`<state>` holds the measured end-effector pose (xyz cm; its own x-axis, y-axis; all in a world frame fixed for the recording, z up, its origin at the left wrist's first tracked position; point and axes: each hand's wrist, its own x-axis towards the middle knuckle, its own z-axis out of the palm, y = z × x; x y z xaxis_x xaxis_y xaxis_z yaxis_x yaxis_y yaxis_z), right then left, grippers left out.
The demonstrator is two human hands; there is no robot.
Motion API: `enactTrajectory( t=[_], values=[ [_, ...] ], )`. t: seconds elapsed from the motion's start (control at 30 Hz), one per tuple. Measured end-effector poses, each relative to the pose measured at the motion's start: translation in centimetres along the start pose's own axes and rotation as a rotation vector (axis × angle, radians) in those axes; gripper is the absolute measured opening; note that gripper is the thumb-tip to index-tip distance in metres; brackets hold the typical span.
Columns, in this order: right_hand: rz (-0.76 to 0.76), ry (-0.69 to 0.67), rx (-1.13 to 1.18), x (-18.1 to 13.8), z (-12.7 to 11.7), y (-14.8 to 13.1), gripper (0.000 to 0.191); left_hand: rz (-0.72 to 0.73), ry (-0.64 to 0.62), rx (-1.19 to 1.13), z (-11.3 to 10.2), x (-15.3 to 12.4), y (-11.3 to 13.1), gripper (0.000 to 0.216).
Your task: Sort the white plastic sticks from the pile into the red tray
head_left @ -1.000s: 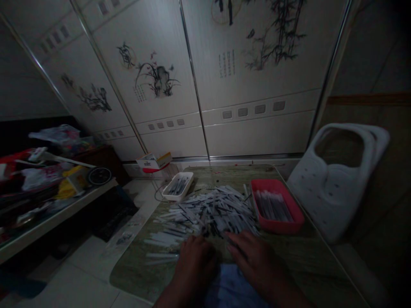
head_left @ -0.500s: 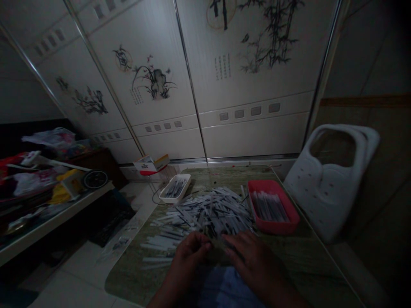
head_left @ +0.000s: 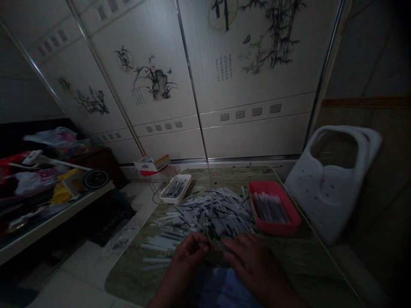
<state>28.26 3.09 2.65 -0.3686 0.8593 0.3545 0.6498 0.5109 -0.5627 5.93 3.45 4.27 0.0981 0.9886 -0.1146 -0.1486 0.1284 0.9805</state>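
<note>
A heap of thin white and dark pen-like sticks covers the middle of a green marbled table. My left hand is at the heap's near edge, its fingers curled into a pinch on something too small and dark to name. My right hand lies beside it, fingers stretched forward and resting on the table at the heap's front. A red tray holding several sticks stands right of the heap. A small white tray with more sticks sits at the table's far left corner.
A white chair back stands close to the table's right side. Sliding wardrobe doors with ink paintings rise behind. A small box sits on the floor at their foot. A cluttered low shelf stands at the left.
My left hand went from lying flat on the table to a curled pinch at the heap's edge. The right hand shifted slightly. The view tilted a little.
</note>
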Motion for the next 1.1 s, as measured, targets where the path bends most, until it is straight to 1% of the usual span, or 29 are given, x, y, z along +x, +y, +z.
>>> enactTrajectory(
  t=[0.13, 0.23, 0.33, 0.47, 0.63, 0.73, 0.87, 1.0, 1.1],
  values=[
    [-0.019, -0.014, -0.011, 0.1, 0.1, 0.0, 0.032, 0.004, 0.006, 0.051, 0.1, -0.2, 0.1, 0.019],
    [-0.005, -0.02, -0.026, 0.1, 0.0, -0.2, 0.03, 0.001, 0.019, 0.079, 0.3, -0.4, 0.5, 0.021],
    [0.003, -0.035, -0.036, 0.1, -0.2, -0.4, 0.029, -0.001, 0.007, 0.129, 0.4, -0.5, 0.8, 0.023],
    [-0.009, -0.055, -0.037, 0.1, -0.1, -0.4, 0.028, 0.034, -0.01, 0.225, 0.3, -0.4, 1.0, 0.023],
    [-0.007, -0.043, -0.044, 0.0, 0.0, -0.6, 0.026, 0.071, 0.016, 0.319, 0.3, -0.4, 1.5, 0.027],
    [-0.014, -0.024, -0.044, 0.0, -0.1, -0.8, 0.026, 0.076, 0.009, 0.355, 0.1, -0.4, 1.6, 0.026],
    [-0.017, -0.044, -0.052, 0.0, 0.0, -0.6, 0.025, 0.089, 0.006, 0.415, -0.1, -0.3, 1.4, 0.024],
    [-0.02, -0.047, -0.059, 0.1, 0.2, -0.4, 0.023, 0.093, -0.003, 0.459, 0.0, -0.2, 1.6, 0.021],
    [-0.02, -0.043, -0.072, 0.1, 0.1, -0.5, 0.026, 0.096, -0.008, 0.458, 0.2, -0.3, 1.9, 0.023]
  ],
)
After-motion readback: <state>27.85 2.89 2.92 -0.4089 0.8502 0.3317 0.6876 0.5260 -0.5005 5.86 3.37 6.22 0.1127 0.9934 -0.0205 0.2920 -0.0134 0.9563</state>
